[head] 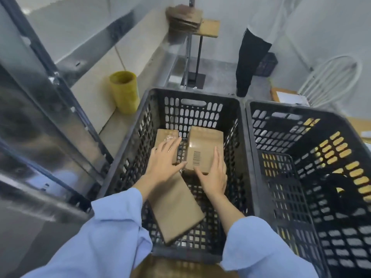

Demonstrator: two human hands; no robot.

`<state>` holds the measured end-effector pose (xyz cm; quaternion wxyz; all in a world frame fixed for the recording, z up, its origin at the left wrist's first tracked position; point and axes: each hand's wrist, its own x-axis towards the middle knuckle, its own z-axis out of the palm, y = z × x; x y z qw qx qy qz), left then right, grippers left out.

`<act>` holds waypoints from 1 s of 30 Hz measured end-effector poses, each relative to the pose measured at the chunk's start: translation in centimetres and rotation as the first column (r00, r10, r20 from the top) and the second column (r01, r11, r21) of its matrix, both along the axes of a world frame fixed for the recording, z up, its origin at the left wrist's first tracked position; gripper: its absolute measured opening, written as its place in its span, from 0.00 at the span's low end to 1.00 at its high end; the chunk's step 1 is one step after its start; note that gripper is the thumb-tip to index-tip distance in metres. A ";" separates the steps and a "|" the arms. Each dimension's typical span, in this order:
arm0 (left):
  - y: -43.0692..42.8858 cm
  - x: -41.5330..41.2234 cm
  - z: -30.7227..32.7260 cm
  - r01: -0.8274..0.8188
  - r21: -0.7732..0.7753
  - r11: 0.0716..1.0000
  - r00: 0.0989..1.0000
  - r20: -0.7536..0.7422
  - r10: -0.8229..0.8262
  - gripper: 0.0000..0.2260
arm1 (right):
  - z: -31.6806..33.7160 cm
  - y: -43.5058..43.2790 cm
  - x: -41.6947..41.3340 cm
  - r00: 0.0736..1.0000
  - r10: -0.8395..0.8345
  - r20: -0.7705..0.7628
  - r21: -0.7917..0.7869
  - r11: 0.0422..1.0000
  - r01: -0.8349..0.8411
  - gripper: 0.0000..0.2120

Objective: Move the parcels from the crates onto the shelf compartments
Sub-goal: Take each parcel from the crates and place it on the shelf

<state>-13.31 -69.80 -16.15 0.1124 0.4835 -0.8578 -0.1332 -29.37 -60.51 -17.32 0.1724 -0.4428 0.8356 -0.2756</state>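
Frame centre: both hands inside left crate (236, 109). Right hand (213, 177) cups near right corner of barcoded parcel (202, 151), fingers spread, not closed. Left hand (163, 163) lies flat, open, over far-left parcel (165, 138). Third parcel (176, 209) lies flat below. Right crate (321, 121) alongside.

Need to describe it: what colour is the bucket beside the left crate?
Yellow; the bucket shows clearly in the head view.

Three brown cardboard parcels in the left crate (200, 98).
Barcoded parcel (202, 151) between both palms; flat parcel (176, 207) beneath wrists; taped parcel (165, 137) under left fingertips.
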 end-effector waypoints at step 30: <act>-1.6 -2.6 -6.5 0.132 0.341 0.931 0.915 -0.404 0.018 0.45 | -2.5 -1.9 -2.8 0.950 -0.123 0.287 0.073 0.992 0.106 0.61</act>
